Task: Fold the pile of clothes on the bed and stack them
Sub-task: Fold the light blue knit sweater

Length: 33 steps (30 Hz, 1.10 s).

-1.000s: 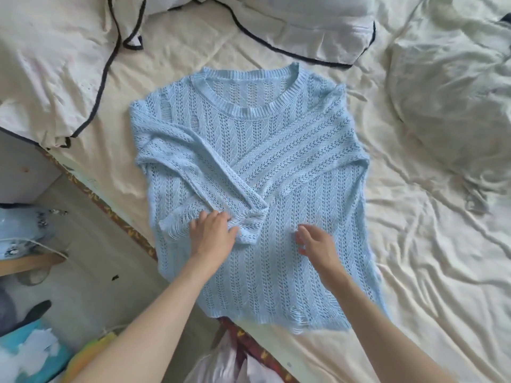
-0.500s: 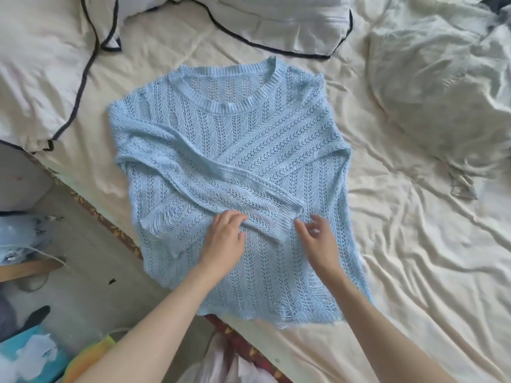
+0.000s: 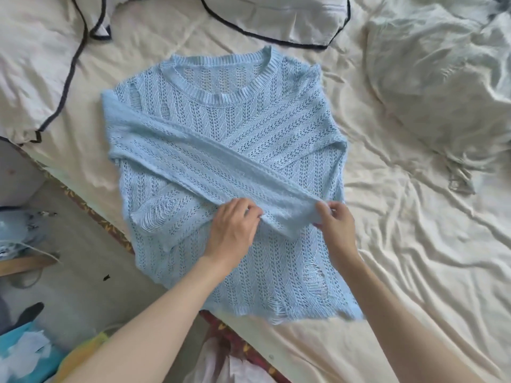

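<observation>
A light blue open-knit sweater [image 3: 221, 128] lies flat on the bed, neckline at the far side, both sleeves folded across its front. The upper sleeve [image 3: 210, 170] runs diagonally from the left shoulder down to the right. My left hand [image 3: 235, 225] pinches that sleeve's lower edge near the cuff. My right hand [image 3: 334, 219] pinches the cuff end, stretching the sleeve toward the sweater's right side. The other sleeve's cuff [image 3: 154, 217] pokes out at the lower left.
Cream wrinkled sheet [image 3: 414, 258] covers the bed. White pillows with dark piping [image 3: 41, 64] lie at the far left and top. A pale crumpled cloth heap [image 3: 442, 78] sits far right. The bed edge and floor clutter [image 3: 41, 286] are at the left.
Both hands took hold of the top sleeve's cuff end and drew it rightward and flatter across the sweater. The right hand went from resting on the body to pinching the cuff.
</observation>
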Tool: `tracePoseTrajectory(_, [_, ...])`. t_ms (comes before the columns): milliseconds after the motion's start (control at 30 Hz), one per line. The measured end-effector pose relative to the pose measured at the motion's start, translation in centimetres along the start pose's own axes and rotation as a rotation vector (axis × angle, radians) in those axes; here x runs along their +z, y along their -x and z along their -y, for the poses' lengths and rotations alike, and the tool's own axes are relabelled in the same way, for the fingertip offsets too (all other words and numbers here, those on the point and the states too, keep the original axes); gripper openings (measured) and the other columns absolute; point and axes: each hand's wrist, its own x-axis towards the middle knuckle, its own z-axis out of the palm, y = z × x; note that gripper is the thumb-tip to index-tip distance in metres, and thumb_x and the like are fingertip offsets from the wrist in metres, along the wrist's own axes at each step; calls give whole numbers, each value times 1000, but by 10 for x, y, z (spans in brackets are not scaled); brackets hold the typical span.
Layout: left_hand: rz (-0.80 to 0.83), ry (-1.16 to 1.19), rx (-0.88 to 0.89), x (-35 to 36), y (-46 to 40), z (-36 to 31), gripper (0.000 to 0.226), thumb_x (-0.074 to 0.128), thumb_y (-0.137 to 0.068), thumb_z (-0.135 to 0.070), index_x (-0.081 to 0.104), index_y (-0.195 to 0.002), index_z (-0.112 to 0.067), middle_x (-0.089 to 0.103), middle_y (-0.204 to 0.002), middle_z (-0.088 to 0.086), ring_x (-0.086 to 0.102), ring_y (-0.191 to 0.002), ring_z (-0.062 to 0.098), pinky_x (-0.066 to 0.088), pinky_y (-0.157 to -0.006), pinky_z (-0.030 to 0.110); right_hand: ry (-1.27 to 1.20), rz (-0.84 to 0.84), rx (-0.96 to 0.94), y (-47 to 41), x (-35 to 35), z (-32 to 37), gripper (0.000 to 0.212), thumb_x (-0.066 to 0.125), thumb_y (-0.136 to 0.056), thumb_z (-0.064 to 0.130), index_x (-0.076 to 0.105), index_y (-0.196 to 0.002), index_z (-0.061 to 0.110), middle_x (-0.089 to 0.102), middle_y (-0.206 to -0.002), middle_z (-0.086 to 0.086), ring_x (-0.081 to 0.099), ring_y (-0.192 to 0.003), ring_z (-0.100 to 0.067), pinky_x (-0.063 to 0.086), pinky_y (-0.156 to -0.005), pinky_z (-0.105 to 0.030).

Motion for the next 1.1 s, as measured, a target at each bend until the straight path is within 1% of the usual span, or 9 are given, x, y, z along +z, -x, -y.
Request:
tracePoseTrajectory(67, [70, 67, 28, 4, 3, -12, 16, 69, -81, -1, 66, -96, -3, 63, -91, 10, 62, -81, 24, 55, -69, 36, 14, -80, 10, 2, -16, -2, 8, 54, -92, 14, 52, -85, 12, 55, -82, -11, 52, -76, -22, 48, -74, -42])
tracePoseTrajectory(167, [317, 120, -72, 14, 3, -20, 35, 50, -96, -11, 50, -131, -11, 49, -129, 5, 51, -115, 19, 48, -93, 34, 87, -98, 68, -8, -25, -2, 5, 51, -94, 10, 51, -95, 5, 59, -91, -18, 58, -73, -24, 52, -67, -39])
tracePoseTrajectory(267, [415, 221, -127, 13, 5, -16, 42, 41, -100, -13, 40, -141, -17, 36, -145, -1, 40, -130, 14, 39, -104, 29, 310, -27, 115, -16, -25, 0, 23, 52, -95, 16, 53, -114, 3, 63, -103, -14, 62, -88, -28, 51, -86, -44])
tracePoseTrajectory(433, [206, 322, -291, -17, 24, 25, 34, 45, -98, -12, 53, -130, -16, 50, -130, -3, 48, -118, 11, 32, -92, 14, 638, -57, -120, -7, -4, 21, 39, 52, -93, 18, 48, -129, 4, 48, -132, -17, 46, -120, -31, 34, -100, -37])
tracePoseTrajectory(633, [-56, 440, -725, -55, 45, 114, 22, 50, -94, -6, 64, -111, -10, 62, -110, 2, 53, -90, 11, 35, -78, 16, 762, 148, -400, 8, 64, 68, 39, 53, -96, 23, 50, -129, 3, 52, -129, -18, 46, -120, -32, 35, -100, -40])
tracePoseTrajectory(767, [-285, 454, -970, -73, 42, 185, 21, 48, -95, -5, 63, -110, -4, 65, -110, 13, 58, -96, 25, 37, -78, 20, 826, 314, -495, 5, 136, 103, 41, 49, -97, 29, 47, -132, 7, 54, -127, -15, 47, -119, -29, 38, -100, -45])
tracePoseTrajectory(900, [-266, 503, -1096, -81, 25, 243, 24, 45, -97, -11, 61, -112, -2, 64, -111, 16, 60, -103, 31, 43, -88, 34, 945, 499, -531, -7, 221, 140, 42, 45, -99, 33, 45, -133, 9, 53, -128, -13, 50, -117, -27, 41, -100, -44])
tracePoseTrajectory(967, [-212, 533, -1068, -79, 13, 256, 27, 44, -99, -18, 61, -113, -1, 64, -111, 13, 60, -101, 27, 41, -85, 28, 977, 534, -560, -16, 264, 159, 43, 44, -99, 35, 46, -133, 9, 53, -129, -13, 51, -116, -27, 43, -98, -44])
tracePoseTrajectory(1100, [-150, 762, -963, -76, 2, 255, 22, 47, -97, -34, 61, -101, -17, 60, -88, -17, 52, -78, -10, 39, -68, 3, 905, 473, -591, -33, 343, 191, 48, 45, -98, 39, 45, -134, 7, 55, -128, -13, 50, -118, -29, 42, -98, -42])
